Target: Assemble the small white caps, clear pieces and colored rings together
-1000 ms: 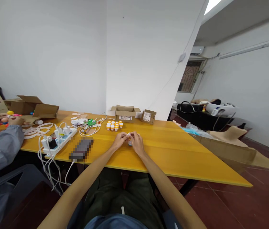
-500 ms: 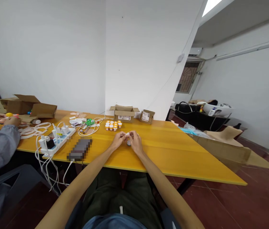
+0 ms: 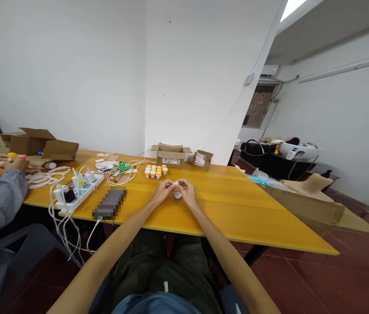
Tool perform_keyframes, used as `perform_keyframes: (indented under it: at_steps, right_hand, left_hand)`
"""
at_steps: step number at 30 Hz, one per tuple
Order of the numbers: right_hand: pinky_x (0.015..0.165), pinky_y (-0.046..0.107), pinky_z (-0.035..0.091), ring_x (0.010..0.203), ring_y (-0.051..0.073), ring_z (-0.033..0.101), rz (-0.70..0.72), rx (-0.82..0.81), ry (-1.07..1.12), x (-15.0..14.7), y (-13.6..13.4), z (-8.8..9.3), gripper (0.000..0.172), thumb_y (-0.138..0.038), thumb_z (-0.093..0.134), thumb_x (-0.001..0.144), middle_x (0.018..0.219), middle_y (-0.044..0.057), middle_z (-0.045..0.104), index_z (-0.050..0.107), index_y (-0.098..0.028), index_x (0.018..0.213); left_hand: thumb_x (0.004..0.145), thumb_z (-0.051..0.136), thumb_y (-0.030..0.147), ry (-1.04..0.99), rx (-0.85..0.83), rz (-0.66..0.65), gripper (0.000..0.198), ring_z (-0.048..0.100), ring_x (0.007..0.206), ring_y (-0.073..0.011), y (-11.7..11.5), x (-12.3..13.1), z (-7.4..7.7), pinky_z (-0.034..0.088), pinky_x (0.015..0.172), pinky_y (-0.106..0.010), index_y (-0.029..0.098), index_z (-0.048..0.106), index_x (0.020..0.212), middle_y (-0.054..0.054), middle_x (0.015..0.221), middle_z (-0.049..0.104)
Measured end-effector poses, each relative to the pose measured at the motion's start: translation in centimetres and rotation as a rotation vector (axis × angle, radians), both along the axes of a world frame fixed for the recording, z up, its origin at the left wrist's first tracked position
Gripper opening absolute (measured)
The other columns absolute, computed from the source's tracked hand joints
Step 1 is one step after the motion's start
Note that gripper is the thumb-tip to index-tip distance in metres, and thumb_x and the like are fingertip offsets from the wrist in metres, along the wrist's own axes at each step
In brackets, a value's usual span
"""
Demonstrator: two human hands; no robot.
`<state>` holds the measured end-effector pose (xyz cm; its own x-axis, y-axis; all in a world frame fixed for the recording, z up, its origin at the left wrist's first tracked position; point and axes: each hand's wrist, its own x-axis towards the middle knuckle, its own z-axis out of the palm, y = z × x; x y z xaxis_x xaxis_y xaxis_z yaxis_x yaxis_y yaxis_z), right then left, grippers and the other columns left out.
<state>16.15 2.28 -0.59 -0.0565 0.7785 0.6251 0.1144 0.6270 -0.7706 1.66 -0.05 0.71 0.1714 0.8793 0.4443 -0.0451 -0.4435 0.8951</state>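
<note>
My left hand (image 3: 163, 192) and my right hand (image 3: 187, 192) meet above the yellow table (image 3: 233, 209), fingertips pinched on a small white piece (image 3: 176, 183) with dark specks. It is too small to tell its kind. Just below it, between my hands, a small round grey disc-like thing (image 3: 177, 196) lies on the table. Beyond my hands stands a cluster of several small white cups with orange parts (image 3: 156, 171).
An open cardboard box (image 3: 171, 155) and a smaller carton (image 3: 202, 159) stand by the wall. To the left lie a power strip (image 3: 82, 192) with white cables and a blurred dark device (image 3: 110, 204). A co-worker's sleeved arm (image 3: 8, 189) is at far left, near white rings (image 3: 49, 178).
My right hand's fingers have shifted slightly, so more of the grey disc shows below them. The co-worker's hands at far left moved a little.
</note>
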Motion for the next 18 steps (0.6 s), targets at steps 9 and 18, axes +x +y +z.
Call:
perform_keyframes:
  at_steps: [9,18]
  right_hand:
    - [0.074,0.033,0.055,0.077,0.022,0.068,0.058,-0.016,0.003,0.52,0.14,0.17,0.017,-0.039,0.069,0.076,0.080,0.004,0.074,0.069,-0.023,0.080]
    - [0.070,0.032,0.056,0.075,0.021,0.069,0.105,-0.056,0.009,0.27,0.42,-0.11,0.024,-0.045,0.072,0.075,0.084,0.005,0.075,0.071,-0.022,0.084]
  left_hand:
    - [0.079,0.074,0.038,0.020,0.015,0.005,0.024,0.064,0.067,-0.0161,0.01,-0.05,0.04,0.050,0.069,-0.029,0.017,0.063,0.073,0.000,0.064,0.066]
    - [0.079,0.073,0.041,0.062,0.046,0.043,0.026,0.064,0.073,-0.0168,0.44,0.01,-0.27,0.050,0.073,-0.029,0.017,0.065,0.077,0.000,0.071,0.068]
